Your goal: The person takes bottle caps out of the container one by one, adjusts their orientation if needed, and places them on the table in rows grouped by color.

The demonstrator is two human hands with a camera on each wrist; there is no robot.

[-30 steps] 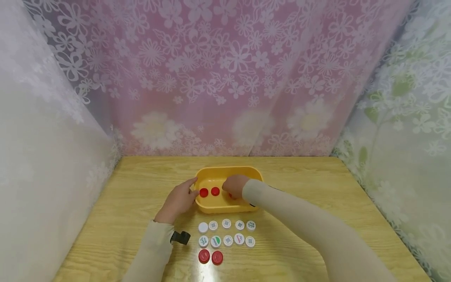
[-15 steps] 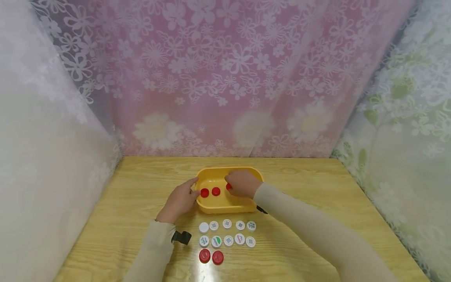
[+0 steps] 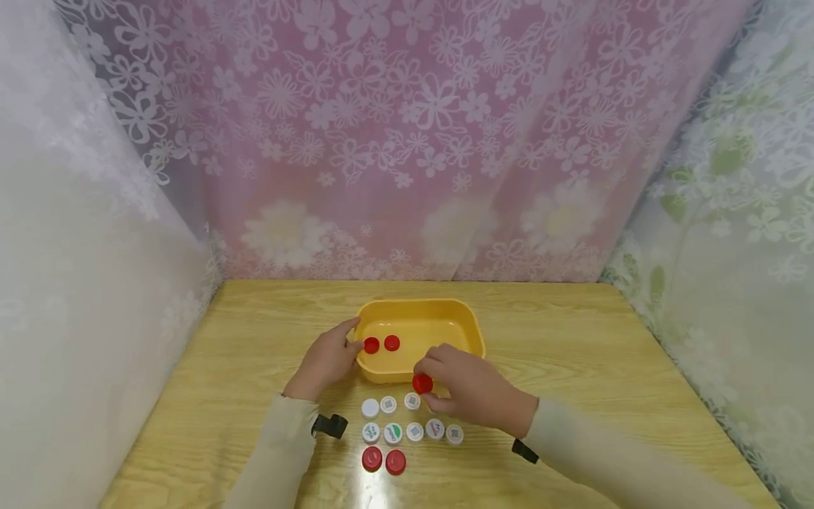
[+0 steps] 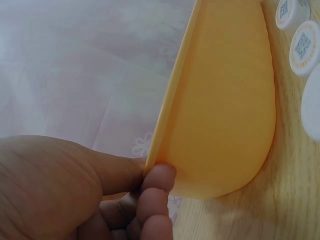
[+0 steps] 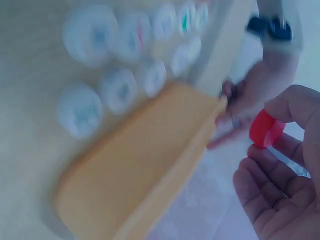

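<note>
A yellow plastic tub [image 3: 432, 305] stands on the wooden table, with two red bottle caps [image 3: 391, 343] on its floor near the left end. My left hand [image 3: 326, 360] pinches the tub's left rim between thumb and fingers, as the left wrist view shows closely. Between the thumb and fingertips of my right hand [image 3: 473, 385] is a third red bottle cap [image 5: 266, 129], held above the tub's front edge and the white caps. Two rows of white bottle caps [image 3: 415, 432] lie in front of the tub; my right hand hides part of the back row.
Two more red caps [image 3: 384, 461] lie side by side in front of the white rows. The wooden table [image 3: 267, 311] reaches back to a pink floral curtain [image 3: 381, 141]. Pale curtains hang on both sides.
My right hand has lifted a red cap out of the tub and brought it toward me over the front rim. My left hand has stayed on the tub's left rim.
</note>
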